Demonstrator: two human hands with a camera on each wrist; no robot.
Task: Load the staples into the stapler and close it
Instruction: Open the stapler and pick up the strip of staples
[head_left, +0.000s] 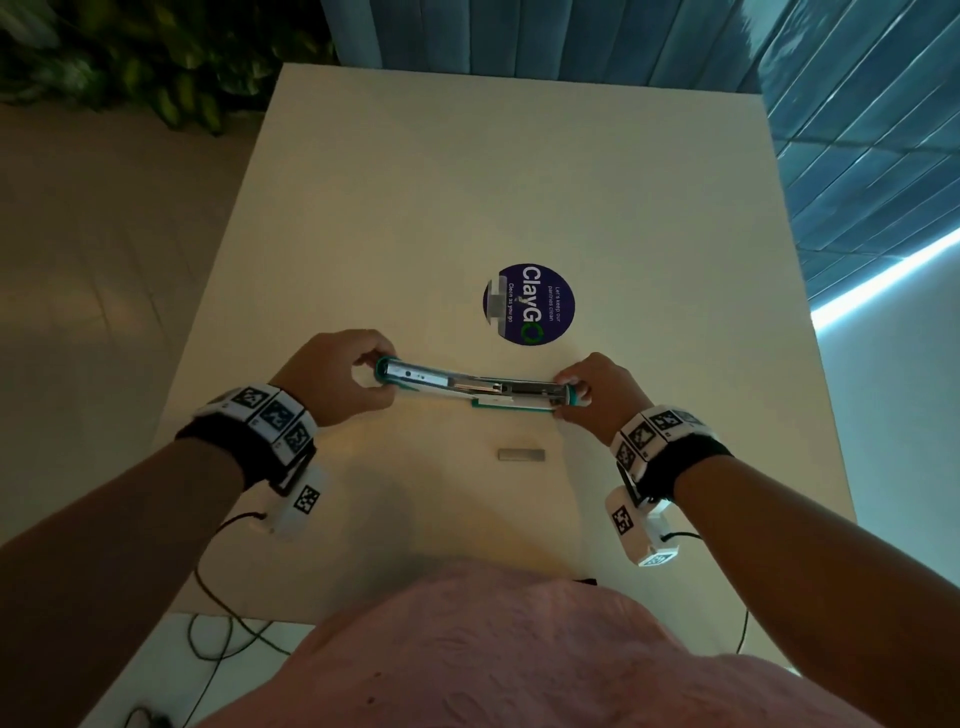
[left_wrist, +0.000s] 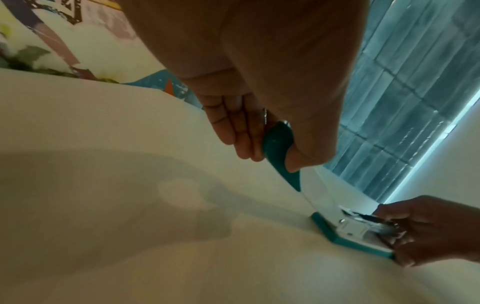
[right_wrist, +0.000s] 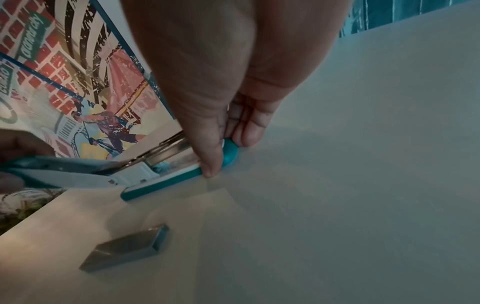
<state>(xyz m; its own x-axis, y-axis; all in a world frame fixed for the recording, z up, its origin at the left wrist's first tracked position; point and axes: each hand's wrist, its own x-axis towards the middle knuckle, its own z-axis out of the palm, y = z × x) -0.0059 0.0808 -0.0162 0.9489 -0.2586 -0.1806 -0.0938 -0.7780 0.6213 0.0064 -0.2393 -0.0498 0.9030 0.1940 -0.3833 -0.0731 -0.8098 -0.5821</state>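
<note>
I have the stapler opened flat across the middle of the white worktop, its teal-edged top arm swung out to the left and its base to the right, with the metal staple channel facing up. My left hand pinches the tip of the swung-out arm: in the left wrist view the fingers and thumb curl around the teal end, holding it a little above the worktop. My right hand grips the opposite end, thumb on the near edge of the base and fingers behind the rounded teal tip; the base lies flat on the worktop there.

The strip of staples lies by itself on the worktop, just nearer to me than the stapler and apart from both hands. In the right wrist view it shows as a short grey metal bar, untouched.

Beyond the stapler a round dark-blue sticker reading "ClayGo" lies on the worktop. Marker-patterned bands wrap both wrists, and a pink garment fills the bottom of the head view.
</note>
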